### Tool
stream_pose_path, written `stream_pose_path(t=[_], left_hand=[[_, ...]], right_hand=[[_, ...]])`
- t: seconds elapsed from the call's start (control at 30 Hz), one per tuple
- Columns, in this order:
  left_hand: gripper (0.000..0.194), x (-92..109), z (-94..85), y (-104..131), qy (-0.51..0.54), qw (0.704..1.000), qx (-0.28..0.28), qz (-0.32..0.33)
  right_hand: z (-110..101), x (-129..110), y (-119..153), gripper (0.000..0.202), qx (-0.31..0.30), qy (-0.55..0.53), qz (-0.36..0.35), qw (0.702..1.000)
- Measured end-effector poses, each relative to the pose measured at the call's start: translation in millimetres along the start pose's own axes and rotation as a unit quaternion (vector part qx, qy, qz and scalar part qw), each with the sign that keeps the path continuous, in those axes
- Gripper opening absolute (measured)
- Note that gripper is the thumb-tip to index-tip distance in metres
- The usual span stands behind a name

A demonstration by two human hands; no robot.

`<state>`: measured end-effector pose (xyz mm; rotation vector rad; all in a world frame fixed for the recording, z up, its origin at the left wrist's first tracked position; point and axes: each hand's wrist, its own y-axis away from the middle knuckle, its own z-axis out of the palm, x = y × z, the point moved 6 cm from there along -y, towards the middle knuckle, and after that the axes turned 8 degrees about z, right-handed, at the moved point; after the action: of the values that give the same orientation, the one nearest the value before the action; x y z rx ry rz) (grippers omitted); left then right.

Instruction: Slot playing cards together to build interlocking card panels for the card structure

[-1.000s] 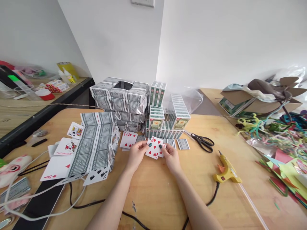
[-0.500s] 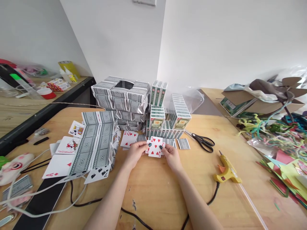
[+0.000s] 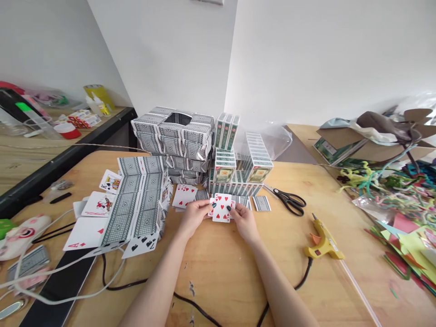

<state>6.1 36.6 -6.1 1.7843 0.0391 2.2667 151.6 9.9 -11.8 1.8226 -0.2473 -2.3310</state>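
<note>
Between my hands is a five of hearts playing card (image 3: 222, 210), laid crosswise over another red-heart card whose ends stick out on both sides. My left hand (image 3: 196, 217) pinches the left side, its thumb on the card face. My right hand (image 3: 244, 219) grips the right side the same way. Just behind lie face-up heart cards (image 3: 184, 195) to the left and face-down cards (image 3: 261, 203) to the right. A folded structure of joined cards (image 3: 136, 200) stands left of my hands.
Stacked card blocks (image 3: 172, 136) and card boxes (image 3: 225, 170) stand behind. To the right are black scissors (image 3: 289, 200) and a yellow glue gun (image 3: 323, 240), its black cord crossing the table (image 3: 221, 281). Pipe cleaners (image 3: 378, 186) and coloured paper (image 3: 405, 240) lie far right.
The view has shifted slightly, moving everything a little to the right. My hands keep the same pinch on the crossed cards.
</note>
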Motion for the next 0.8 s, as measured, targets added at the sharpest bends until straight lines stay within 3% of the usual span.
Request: stream_pose_path(t=[0.57,0.8], left_hand=[[0.032,0.5,0.2,1.0,0.002,1.000,-0.006,-0.005],[0.021,-6.5,-2.5,1.6,0.119,0.990,-0.057,-0.057]], right_hand=[[0.1,-0.5,1.1,0.030,0.005,-0.002,0.004,1.000],[-2.3,0.8,1.0,0.030,0.010,-0.018,0.012,1.000]])
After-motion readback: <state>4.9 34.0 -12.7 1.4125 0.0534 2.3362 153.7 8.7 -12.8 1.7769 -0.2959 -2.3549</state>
